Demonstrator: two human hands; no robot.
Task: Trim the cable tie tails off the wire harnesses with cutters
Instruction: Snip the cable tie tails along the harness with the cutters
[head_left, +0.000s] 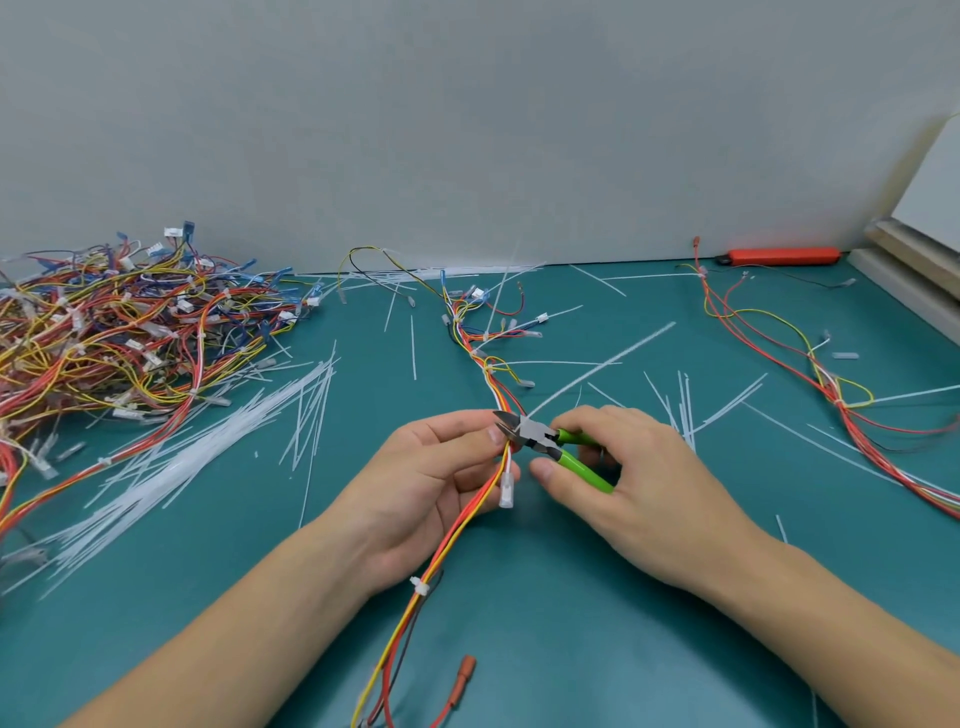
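Left hand (431, 467) pinches wire harness (483, 499); right hand (628, 467) grips green-handled cutters (550, 441), blades parted at long white cable tie tail (597, 369) over teal table (571, 597).

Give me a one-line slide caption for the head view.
Left hand holds a wire harness while right hand sets green-handled cutters to a cable tie tail.

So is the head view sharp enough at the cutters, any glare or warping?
Head view: even soft light, no glare; green-handled cutters and both hands read sharp; white cut tie tails at left smear together; wide-angle bends the teal table's far edge.
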